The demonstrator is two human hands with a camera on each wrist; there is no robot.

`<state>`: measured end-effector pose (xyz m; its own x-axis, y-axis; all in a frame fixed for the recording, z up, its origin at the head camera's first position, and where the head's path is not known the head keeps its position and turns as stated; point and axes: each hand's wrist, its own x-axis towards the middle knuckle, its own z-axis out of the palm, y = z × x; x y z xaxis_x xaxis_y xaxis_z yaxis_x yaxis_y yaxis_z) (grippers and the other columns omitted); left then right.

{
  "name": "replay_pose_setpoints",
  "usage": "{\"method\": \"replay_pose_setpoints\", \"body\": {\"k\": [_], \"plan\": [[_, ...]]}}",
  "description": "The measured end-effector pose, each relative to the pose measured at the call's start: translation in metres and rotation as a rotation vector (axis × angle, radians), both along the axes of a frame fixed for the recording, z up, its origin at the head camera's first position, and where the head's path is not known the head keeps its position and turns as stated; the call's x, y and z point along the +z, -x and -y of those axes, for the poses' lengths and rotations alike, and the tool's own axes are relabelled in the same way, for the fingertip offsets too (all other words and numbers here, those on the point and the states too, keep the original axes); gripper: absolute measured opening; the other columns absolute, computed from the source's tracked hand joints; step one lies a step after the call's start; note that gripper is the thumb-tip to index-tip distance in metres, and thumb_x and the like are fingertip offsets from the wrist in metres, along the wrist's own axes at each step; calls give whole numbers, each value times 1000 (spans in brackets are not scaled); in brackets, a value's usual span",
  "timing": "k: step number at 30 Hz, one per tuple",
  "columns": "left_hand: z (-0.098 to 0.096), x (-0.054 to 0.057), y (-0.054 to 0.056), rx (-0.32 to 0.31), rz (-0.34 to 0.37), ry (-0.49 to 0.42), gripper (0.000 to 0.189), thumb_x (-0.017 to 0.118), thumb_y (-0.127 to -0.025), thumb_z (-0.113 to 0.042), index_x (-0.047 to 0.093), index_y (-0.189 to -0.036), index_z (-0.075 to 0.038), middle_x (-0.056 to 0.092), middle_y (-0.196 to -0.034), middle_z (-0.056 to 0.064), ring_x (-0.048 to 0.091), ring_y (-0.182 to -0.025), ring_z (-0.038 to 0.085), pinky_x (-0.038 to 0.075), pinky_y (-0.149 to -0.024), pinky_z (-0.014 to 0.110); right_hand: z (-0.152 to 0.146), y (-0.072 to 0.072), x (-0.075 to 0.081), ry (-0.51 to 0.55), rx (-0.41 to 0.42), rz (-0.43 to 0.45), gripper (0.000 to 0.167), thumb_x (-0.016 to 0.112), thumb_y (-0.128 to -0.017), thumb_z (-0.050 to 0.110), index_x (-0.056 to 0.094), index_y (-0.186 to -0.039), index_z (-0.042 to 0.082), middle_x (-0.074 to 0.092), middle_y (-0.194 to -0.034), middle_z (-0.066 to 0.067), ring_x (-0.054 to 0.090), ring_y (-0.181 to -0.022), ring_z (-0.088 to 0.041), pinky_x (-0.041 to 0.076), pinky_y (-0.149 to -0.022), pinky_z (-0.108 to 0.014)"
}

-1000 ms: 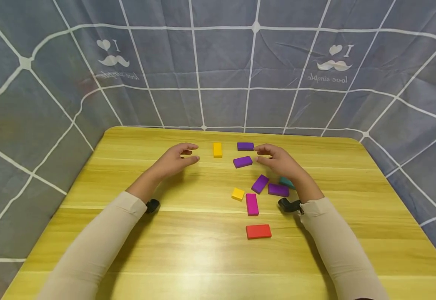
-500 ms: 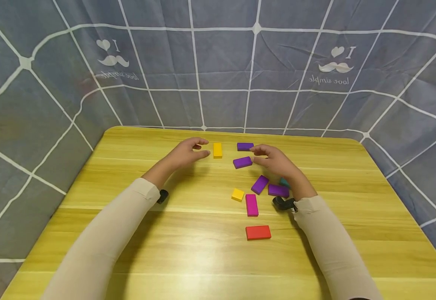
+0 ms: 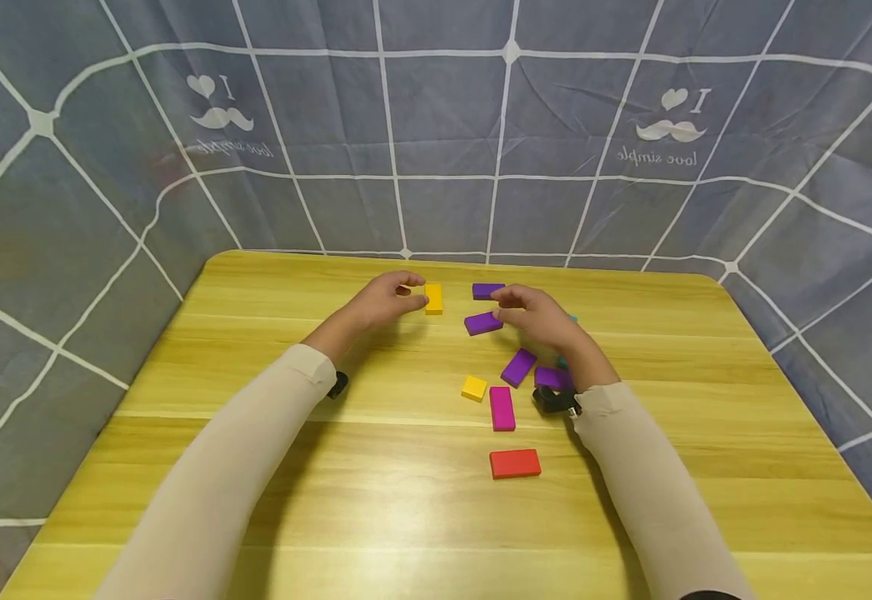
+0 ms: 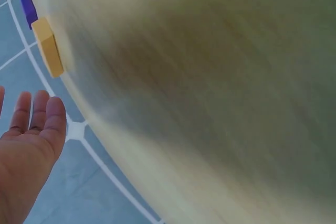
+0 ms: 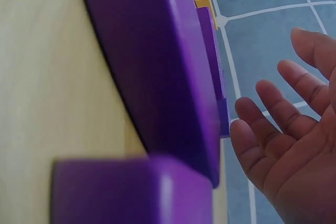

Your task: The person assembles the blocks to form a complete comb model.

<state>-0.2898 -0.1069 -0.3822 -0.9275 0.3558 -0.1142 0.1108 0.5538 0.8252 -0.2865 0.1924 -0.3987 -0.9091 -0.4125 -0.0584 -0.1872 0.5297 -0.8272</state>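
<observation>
My left hand (image 3: 383, 303) is beside the upright-lying yellow block (image 3: 433, 300) at the back of the table, its thumb overlapping the block's left edge in the head view. In the left wrist view the fingers are loosely extended, with a gap to the yellow block (image 4: 48, 48). My right hand (image 3: 537, 317) hovers by two purple blocks, the back one (image 3: 487, 291) and the nearer one (image 3: 483, 323); its fingertips overlap their right ends. The right wrist view has that hand (image 5: 299, 135) with spread, slightly bent fingers, holding nothing.
Near the right wrist lie a slanted purple block (image 3: 518, 367), another purple block (image 3: 552, 378) and partly hidden teal pieces (image 3: 562, 362). Closer in are a small yellow block (image 3: 473, 388), a magenta block (image 3: 503, 408) and a red block (image 3: 514, 463). A grey-blue curtain (image 3: 443, 117) stands behind the table.
My left hand has moved right and slightly away from me, up to the yellow block. The right hand has shifted a little left over the purple blocks' ends. The blocks stay put.
</observation>
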Motion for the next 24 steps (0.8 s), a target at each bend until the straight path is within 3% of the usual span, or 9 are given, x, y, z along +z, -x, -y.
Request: {"method": "replay_pose_setpoints", "body": {"k": [12,20,24], "plan": [[-5,-8,18,-17,52,-21,55,67,-95,-29,51,-142,-5,45,-147,13,43,-134,31,41,-108,46,7,0,-15,45,-82,104,40,61,-100,21,56,-136,4,60,-129,-11,50,-123,-28,40,-103,-43],[-6,-17,25,-41,85,-26,52,71,-93,-24,54,-139,-6,48,-144,12,48,-131,30,45,-104,44,7,1,-20,76,-132,159,37,61,-100,21,57,-134,7,60,-128,-7,48,-126,-26,36,-109,-43],[-6,-22,28,-34,63,9,48,70,-94,-25,56,-137,-6,49,-143,12,48,-129,30,45,-104,43,5,3,-22,100,-135,192,36,60,-100,19,57,-134,7,58,-131,-8,46,-129,-25,33,-112,-42]]}}
